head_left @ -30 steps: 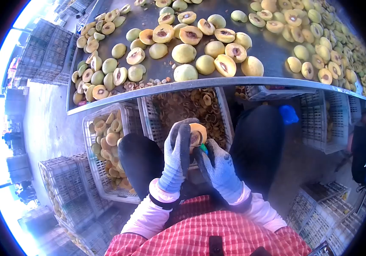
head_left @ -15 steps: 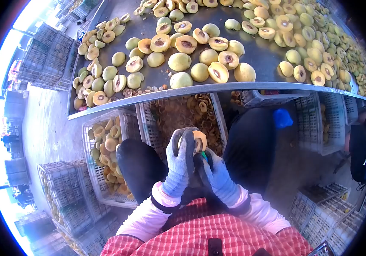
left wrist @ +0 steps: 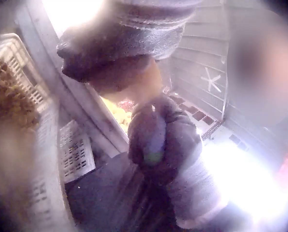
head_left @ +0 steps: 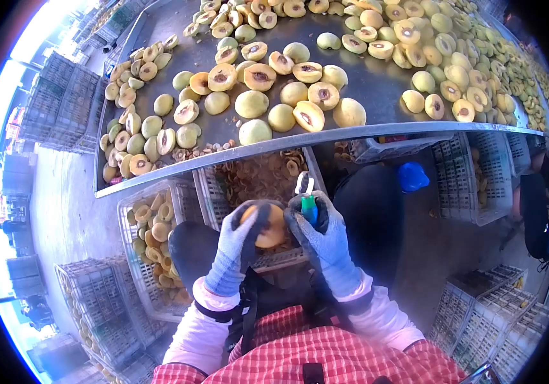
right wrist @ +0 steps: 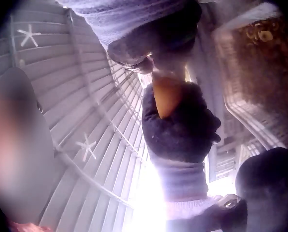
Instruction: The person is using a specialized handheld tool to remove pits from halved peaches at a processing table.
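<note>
In the head view my gloved left hand (head_left: 233, 240) grips a yellow peach half (head_left: 271, 230), its smooth rounded side showing. My gloved right hand (head_left: 329, 243), close on the right, holds a pitting tool (head_left: 309, 206) with a green and blue handle. Its pale metal loop points away from me, above the fingers. Both hands are over my lap, at the near edge of a crate of pits and scraps (head_left: 207, 198). The right wrist view shows the orange-yellow peach half (right wrist: 167, 94) in the left hand's dark glove palm.
Beyond the hands runs a metal table (head_left: 377, 83) with a raised rim, strewn with halved peaches (head_left: 258, 77). At left stands a crate of peach halves (head_left: 124, 224). Stacked crates (head_left: 95, 294) fill the lower left, and more crates (head_left: 479, 313) stand at right.
The hands have drawn apart. The pitting tool has come away from the peach half and its loop now shows. The peach half has turned from its cut face to its rounded side.
</note>
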`<move>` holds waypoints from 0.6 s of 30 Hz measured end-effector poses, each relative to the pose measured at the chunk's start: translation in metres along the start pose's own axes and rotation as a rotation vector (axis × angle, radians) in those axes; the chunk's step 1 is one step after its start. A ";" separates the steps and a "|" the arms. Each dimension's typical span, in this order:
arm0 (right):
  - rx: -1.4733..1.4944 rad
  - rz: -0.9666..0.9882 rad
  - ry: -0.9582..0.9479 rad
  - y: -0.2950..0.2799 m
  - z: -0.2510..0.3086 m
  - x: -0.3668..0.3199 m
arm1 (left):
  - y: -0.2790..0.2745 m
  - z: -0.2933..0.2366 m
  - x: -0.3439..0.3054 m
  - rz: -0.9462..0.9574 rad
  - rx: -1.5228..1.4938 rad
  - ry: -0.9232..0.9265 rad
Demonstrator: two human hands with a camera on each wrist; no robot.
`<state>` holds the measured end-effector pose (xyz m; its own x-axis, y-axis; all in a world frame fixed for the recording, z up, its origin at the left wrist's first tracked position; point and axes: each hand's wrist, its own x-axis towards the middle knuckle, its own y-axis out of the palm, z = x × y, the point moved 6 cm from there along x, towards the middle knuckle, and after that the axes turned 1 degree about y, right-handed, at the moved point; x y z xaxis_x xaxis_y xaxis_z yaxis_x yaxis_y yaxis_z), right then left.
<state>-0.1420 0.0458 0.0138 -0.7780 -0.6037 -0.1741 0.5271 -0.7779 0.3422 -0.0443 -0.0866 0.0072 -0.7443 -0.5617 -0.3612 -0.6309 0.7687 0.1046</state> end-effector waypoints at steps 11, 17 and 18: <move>-0.497 0.130 -0.141 0.016 -0.006 -0.026 | 0.021 -0.009 -0.009 -0.155 -0.059 0.268; -0.268 0.010 -0.110 -0.004 0.002 -0.004 | 0.030 -0.013 -0.011 -0.089 0.037 0.260; -0.181 0.061 -0.029 -0.005 -0.009 -0.003 | 0.032 -0.010 -0.011 -0.053 0.064 0.280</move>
<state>-0.1391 0.0496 0.0042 -0.7508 -0.6475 -0.1303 0.6245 -0.7602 0.1792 -0.0584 -0.0582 0.0238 -0.7476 -0.6574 -0.0940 -0.6622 0.7487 0.0308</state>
